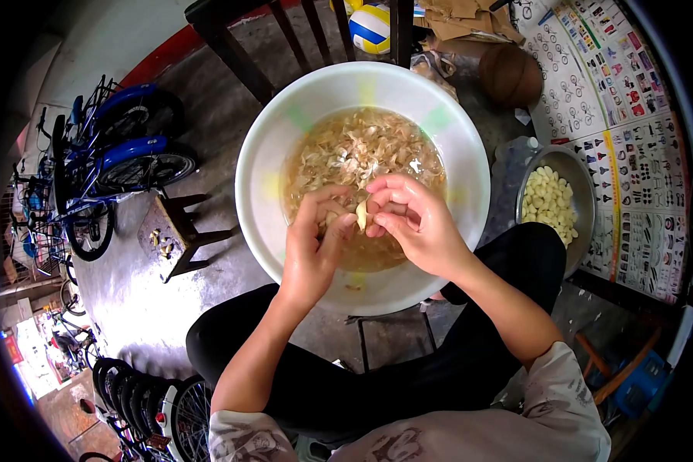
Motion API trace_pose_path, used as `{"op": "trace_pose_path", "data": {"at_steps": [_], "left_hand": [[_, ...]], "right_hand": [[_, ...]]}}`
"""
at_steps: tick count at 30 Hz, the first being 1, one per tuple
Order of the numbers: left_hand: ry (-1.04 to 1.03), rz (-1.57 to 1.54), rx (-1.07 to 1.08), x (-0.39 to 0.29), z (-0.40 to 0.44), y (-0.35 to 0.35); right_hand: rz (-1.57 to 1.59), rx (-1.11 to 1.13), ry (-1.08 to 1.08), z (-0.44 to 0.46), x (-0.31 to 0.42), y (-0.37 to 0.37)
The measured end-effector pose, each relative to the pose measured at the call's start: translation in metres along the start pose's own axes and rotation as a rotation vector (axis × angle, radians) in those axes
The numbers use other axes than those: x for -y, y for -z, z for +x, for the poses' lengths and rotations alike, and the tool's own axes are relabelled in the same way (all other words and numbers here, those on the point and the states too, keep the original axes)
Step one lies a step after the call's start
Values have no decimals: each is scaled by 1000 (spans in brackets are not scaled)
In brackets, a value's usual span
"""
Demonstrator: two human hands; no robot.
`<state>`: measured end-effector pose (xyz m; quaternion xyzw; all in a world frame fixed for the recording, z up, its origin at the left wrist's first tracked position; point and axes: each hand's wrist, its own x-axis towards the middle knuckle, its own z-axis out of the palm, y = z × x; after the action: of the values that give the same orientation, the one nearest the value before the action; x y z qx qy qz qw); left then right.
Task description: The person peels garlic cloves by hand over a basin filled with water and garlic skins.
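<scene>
A pale garlic clove (362, 216) is pinched between my two hands, above a big white plastic basin (256, 165). My left hand (316, 231) has its fingers curled and its thumb pressed near the clove. From the other side, my right hand (410, 219) grips the clove with thumb and fingertips. Below them, brownish water in the basin carries a thick layer of loose garlic skins (369, 150). Off to the right, a metal bowl (585, 181) holds many peeled garlic cloves (548, 202).
A dark wooden chair (300, 31) stands behind the basin. Left are a small stool (177, 235) with scraps on it and blue bicycles (138, 154). A basketball (510, 75) and a volleyball (371, 29) lie at the back, near printed sheets (631, 154).
</scene>
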<state>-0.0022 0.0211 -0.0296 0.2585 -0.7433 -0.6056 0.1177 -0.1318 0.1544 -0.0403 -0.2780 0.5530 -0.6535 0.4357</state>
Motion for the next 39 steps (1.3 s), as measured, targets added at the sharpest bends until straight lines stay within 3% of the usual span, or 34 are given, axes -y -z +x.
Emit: {"op": "trace_pose_path", "data": {"at_steps": [3,5,9,12,14,15,17,21,27,30,39], "left_hand": [[38,85,-3,-8,1,3],[-584,360,3,1,7,4],[-629,541,63,0,8,9],[-594,578,78,-3,5,8],[-117,134,45,-2,-2,2],[-118,136,47,0,-1,2],[199,-557,91,6,1,5],[210,-898,168,9,3,9],[221,-778,197,8,0,8],[204,-786,207,9,-1,8],[219,-737,231,10,-5,3]], "right_hand": [[111,-13,-74,1,1,-1],[242,-22,-153,2,0,0],[271,-28,-203,2,3,1],[217,-26,-201,1,4,0],[197,-8,-143,2,5,1],[199,-10,-142,2,5,2],[201,45,-118,2,5,4],[211,173,-128,1,3,11],[-425,-179,403,3,11,-8],[-551,-78,516,2,5,0],[-617,-123,582,4,-5,-4]]}}
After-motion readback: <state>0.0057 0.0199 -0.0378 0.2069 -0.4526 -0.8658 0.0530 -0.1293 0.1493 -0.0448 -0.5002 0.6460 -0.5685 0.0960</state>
